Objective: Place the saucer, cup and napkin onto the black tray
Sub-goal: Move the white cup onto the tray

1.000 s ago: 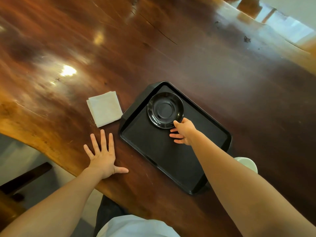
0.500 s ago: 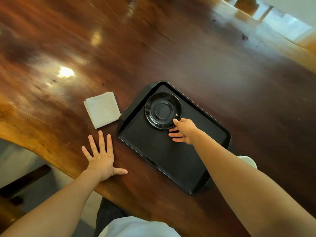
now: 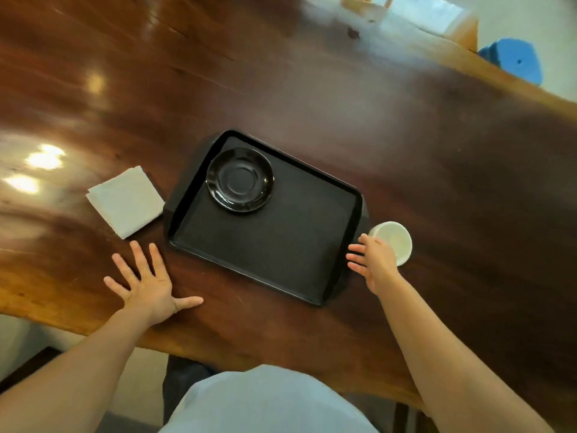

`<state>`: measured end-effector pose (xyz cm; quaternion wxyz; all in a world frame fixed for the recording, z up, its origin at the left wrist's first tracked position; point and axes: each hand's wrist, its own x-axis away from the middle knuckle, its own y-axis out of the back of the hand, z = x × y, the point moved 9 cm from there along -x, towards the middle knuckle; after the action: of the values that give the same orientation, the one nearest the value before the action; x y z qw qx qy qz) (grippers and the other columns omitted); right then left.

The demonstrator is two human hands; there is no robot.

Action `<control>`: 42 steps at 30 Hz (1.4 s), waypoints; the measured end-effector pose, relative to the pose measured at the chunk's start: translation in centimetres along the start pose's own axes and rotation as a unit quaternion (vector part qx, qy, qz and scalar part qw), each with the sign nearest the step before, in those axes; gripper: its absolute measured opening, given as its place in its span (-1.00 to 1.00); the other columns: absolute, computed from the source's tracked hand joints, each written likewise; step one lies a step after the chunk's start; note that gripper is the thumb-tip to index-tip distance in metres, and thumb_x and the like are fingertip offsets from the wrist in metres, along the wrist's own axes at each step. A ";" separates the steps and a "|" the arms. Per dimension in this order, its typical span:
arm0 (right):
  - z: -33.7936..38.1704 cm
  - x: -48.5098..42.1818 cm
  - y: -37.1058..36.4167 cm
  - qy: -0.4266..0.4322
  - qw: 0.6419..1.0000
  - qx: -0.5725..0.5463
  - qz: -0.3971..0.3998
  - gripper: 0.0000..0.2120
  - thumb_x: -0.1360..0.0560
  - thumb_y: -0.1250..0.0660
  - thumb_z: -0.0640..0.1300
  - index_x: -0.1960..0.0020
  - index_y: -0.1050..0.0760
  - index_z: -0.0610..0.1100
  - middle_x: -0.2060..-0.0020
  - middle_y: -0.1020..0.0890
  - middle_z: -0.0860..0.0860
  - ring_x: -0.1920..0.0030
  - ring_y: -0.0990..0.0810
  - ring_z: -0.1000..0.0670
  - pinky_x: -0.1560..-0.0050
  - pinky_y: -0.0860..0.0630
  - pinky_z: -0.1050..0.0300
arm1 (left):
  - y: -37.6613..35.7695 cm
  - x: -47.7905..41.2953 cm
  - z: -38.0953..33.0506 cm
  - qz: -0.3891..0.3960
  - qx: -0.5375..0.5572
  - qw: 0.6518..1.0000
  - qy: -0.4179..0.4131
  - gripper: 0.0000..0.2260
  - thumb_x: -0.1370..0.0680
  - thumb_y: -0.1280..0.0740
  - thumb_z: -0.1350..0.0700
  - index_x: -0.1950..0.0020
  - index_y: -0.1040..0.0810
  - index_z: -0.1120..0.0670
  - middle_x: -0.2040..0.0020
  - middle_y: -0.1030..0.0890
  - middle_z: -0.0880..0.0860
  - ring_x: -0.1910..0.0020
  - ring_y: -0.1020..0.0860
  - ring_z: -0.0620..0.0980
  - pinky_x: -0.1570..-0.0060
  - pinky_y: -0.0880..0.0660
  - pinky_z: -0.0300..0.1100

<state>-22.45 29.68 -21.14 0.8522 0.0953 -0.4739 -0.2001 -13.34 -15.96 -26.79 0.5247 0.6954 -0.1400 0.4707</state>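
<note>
A black tray (image 3: 268,254) lies on the wooden table, with a black saucer (image 3: 239,180) resting in its far left corner. A white cup (image 3: 395,240) stands on the table just off the tray's right edge. My right hand (image 3: 373,260) is beside the cup with fingers spread, its thumb side at the cup's near rim; it holds nothing. A folded white napkin (image 3: 126,201) lies on the table left of the tray. My left hand (image 3: 146,284) rests flat on the table near the tray's near left corner, fingers apart.
The glossy dark wooden table (image 3: 343,89) stretches far beyond the tray. Its wavy near edge runs just below my left hand. A blue object (image 3: 512,62) sits beyond the table's far right edge.
My right hand let go of the saucer and moved right, off the tray, to the cup. The saucer stays on the tray. The left hand stayed flat on the table.
</note>
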 end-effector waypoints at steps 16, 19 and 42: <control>-4.9 -0.8 6.4 -0.106 0.983 -0.145 -0.047 -0.54 -0.63 -0.27 -0.03 -0.47 -0.30 -0.14 -0.25 -0.57 -0.20 -0.07 -0.65 -0.19 0.03 -0.66 -0.06 | -1.6 2.8 -4.2 -0.008 -0.034 0.999 0.006 0.46 -0.06 -0.37 -0.59 -0.55 0.45 0.08 -0.57 0.44 0.20 -0.54 0.32 0.41 -0.47 0.13 0.41; -5.2 -1.2 6.1 -0.118 0.981 -0.147 -0.040 -0.56 -0.63 -0.27 -0.07 -0.46 -0.32 -0.16 -0.22 -0.60 -0.19 -0.04 -0.66 -0.19 0.20 -0.65 -0.02 | -1.7 2.7 -4.3 -0.009 -0.030 0.999 0.016 0.47 -0.05 -0.37 -0.59 -0.54 0.46 0.09 -0.56 0.45 0.20 -0.54 0.33 0.40 -0.47 0.12 0.40; -1.7 1.6 3.6 -0.062 0.974 -0.211 -0.044 -0.65 -0.60 -0.32 -0.24 -0.37 -0.41 -0.22 -0.07 -0.65 -0.18 -0.03 -0.68 -0.13 -0.02 -0.66 -0.04 | -1.8 2.2 -3.9 0.002 -0.040 0.999 0.027 0.47 -0.06 -0.36 -0.60 -0.52 0.51 0.09 -0.54 0.49 0.21 -0.53 0.35 0.41 -0.48 0.11 0.39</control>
<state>-19.38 32.22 -19.55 0.8123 -0.0791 -0.4684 -0.3385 -12.90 -11.16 -26.06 0.5547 0.6604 -0.1464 0.4845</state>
